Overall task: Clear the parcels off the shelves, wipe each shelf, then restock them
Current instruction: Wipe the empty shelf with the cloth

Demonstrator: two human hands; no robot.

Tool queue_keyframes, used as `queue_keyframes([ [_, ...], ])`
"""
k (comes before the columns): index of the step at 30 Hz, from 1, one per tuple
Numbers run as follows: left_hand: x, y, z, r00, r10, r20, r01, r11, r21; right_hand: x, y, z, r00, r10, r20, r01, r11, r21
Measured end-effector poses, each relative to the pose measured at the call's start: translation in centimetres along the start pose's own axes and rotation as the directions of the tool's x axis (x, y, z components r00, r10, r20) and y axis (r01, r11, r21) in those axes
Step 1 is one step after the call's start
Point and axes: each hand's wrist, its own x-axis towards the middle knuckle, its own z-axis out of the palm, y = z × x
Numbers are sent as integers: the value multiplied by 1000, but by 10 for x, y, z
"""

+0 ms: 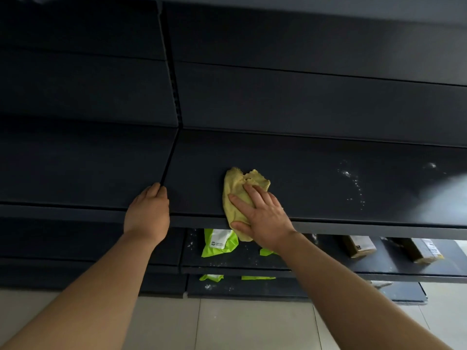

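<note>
2 hands, yellow cloth, dark shelf

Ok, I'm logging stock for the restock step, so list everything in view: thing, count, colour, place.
Shelf being wiped: one, dark, centre; white dust specks on its right part.
Cloth: one, yellow, on that shelf's front edge under the right hand.
Green parcels: at least two, lime green, shelf below; more green edges one level lower.
Cardboard boxes: two, brown, shelf below, right.
Floor: light tiles, bottom.
Left hand: resting on the shelf's front edge, empty.
Right hand: pressing the cloth flat.
</note>
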Motion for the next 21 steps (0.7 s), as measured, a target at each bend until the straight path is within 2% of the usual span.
queue_keyframes([
  [6, -1, -10, -1, 998, 48, 46, -48, 999, -19, 36, -73, 9, 1000, -11, -24, 10, 999, -42],
  [9, -2, -6, -3, 998, 21, 52, -20, 1000, -7, 37, -75, 10, 999, -29, -30, 28, 1000, -13],
  [13, -4, 5, -5, 999, -22, 30, 21, 1000, 12, 15, -36, 8, 998, -53, -35, 54, 998, 42],
  [17, -10, 25, -3, 1000, -23, 14, 23, 999, 43, -23, 22, 5, 1000, 18, -9, -17, 998, 64],
  [21, -14, 61, 1, 999, 39, -11, -38, 995, 88, -56, 72, 1, 996, 82, 24, -84, 995, 59],
])
